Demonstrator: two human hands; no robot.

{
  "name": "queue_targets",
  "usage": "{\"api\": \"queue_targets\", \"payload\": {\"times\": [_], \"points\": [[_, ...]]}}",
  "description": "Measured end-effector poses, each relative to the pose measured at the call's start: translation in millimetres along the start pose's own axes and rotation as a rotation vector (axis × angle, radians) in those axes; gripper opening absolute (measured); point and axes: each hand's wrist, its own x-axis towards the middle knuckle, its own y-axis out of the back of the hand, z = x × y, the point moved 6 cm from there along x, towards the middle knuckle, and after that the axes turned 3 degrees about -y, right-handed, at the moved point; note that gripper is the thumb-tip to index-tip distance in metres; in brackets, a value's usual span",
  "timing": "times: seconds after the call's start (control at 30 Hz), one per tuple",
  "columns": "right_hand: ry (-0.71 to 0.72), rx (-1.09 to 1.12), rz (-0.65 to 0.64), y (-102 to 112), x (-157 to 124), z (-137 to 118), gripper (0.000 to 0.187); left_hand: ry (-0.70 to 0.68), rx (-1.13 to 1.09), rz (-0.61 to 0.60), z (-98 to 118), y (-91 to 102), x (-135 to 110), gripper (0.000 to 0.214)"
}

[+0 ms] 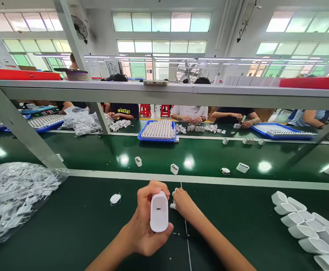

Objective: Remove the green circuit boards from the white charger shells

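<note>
Facing the camera above green surface (82,229): rounded white charger housing (159,221), one dark slot (158,209). Left hand (141,224) clasps it, fingers spanning its height; right hand (183,203) touches white piece (172,206), grip unclear.

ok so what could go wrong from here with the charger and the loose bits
The charger could slip, since the left hand appears to hold it mainly by its edges, above the table.

The tiny scraps below the right hand might get brushed about or stick to something.

The round white part lies loose to the left of the left hand, so a careless sweep of that arm might knock it.
</note>
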Motion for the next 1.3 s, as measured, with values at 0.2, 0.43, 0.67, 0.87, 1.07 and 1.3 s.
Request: {"api": "queue_targets", "payload": {"times": [0.2, 0.43, 0.67, 0.87, 1.07, 1.3], "points": [[0.094, 0.4, 0.271, 67.4, -13.1, 4.7, 0.014, 0.029, 0.219, -0.103, 8.0, 4.0, 0.2, 0.053], [0.576, 0.942, 0.827, 166.0, -128.6, -33.0, 0.031, 0.172, 0.171, -0.059, 10.5, -2.5, -4.2, 0.059], [0.638, 0.841, 0.895, 157.2, -157.6, -66.6, 0.047, 0.181, 0.061, -0.048, 18.4, -13.1, -6.8, 0.059], [0.685, 0.722, 0.865, 155.1, -157.3, -66.7, 0.044, 0.112, 0.125, -0.047, 26.4, -18.2, -9.1, 0.066], [0.708, 0.705, 0.896, 156.4, -158.1, -70.2, 0.034, 0.152, 0.131, -0.053, 27.9, -19.8, -9.4, 0.067], [0.661, 0.754, 0.917, 152.8, -153.6, -71.0, 0.033, 0.233, 0.09, -0.039, 24.9, -17.2, -5.2, 0.059]]}}
